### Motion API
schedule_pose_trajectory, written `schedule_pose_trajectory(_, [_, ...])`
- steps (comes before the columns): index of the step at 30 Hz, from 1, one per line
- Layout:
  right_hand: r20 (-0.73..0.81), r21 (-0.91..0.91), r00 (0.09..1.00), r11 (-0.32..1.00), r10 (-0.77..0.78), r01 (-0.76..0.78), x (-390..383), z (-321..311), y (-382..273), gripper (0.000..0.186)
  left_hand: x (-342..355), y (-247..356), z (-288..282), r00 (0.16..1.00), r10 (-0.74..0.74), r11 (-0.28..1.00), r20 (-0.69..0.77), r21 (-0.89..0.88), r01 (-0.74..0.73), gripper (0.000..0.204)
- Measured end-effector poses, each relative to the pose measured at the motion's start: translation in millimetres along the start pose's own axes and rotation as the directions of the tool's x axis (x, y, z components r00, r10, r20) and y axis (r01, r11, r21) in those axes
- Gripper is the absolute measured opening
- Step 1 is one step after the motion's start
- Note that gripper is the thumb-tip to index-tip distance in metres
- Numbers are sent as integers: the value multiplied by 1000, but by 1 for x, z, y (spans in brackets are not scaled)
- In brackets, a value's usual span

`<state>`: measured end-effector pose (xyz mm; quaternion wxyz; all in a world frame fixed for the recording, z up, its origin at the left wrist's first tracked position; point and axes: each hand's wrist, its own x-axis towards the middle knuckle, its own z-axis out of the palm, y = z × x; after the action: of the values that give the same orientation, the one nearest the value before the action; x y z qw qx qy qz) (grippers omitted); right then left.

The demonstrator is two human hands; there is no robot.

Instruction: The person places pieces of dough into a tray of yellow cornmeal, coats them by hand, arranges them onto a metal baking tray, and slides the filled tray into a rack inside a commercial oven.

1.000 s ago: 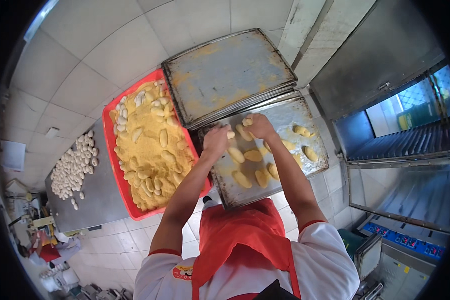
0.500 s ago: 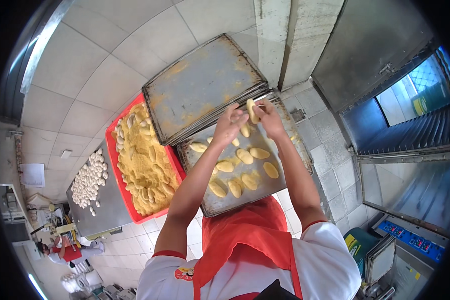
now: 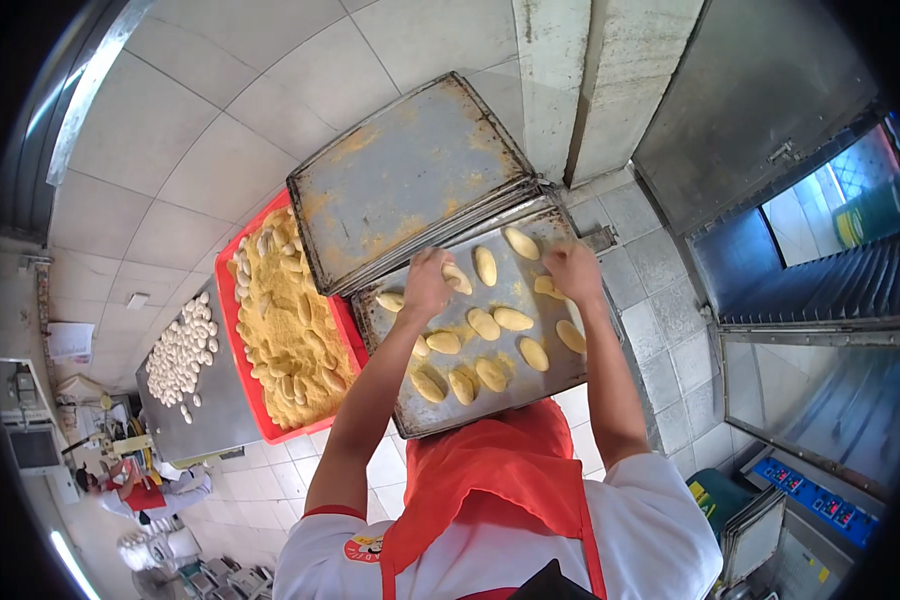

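A dark metal baking tray (image 3: 410, 418) in front of me bears oval, crumb-coated dough pieces spread in loose rows. Over its left part my left hand (image 3: 429, 283) is closed, fingers curled round the near end of a dough piece (image 3: 457, 278). My right hand (image 3: 574, 270) is over the tray's far right side, its fingers bent down onto another dough piece (image 3: 548, 287) and partly hiding it. Between the hands lie an upright-lying oval dough piece (image 3: 485, 266) and, farther off, a slanted dough piece (image 3: 520, 243).
A stack of worn trays (image 3: 400, 180) overlaps the far edge. To the left stand a red tub (image 3: 232, 330) of yellow crumbs with dough pieces and a metal table (image 3: 195, 430) with small white dough pieces. An opened metal cabinet (image 3: 800, 250) is at right; another person (image 3: 140, 495) works far left.
The dough piece that was held up between both hands now lies on the tray's far part. My hands have parted and come down, each onto a different dough piece.
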<state>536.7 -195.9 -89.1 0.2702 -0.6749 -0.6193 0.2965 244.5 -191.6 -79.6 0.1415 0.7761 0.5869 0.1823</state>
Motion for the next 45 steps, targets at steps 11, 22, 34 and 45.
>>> schedule_pose_trajectory(11, [258,-238,935,922,-242,304,-50,-6,-6,14,-83,39,-1,969,99,995,227,-55,-89,43])
schedule_pose_trajectory(22, [71,-164,950,935,-305,313,-97,35,-26,20,-121,4,-57,983,-132,990,129,73,123,39])
schedule_pose_trajectory(34, [-257,-289,936,943,-241,164,-117,40,-31,24,-156,-32,-53,999,35,999,-1,0,-35,34])
schedule_pose_trajectory(45, [-377,51,776,848,506,-528,-166,-16,74,38,-231,38,-27,897,141,648,418,-724,236,44])
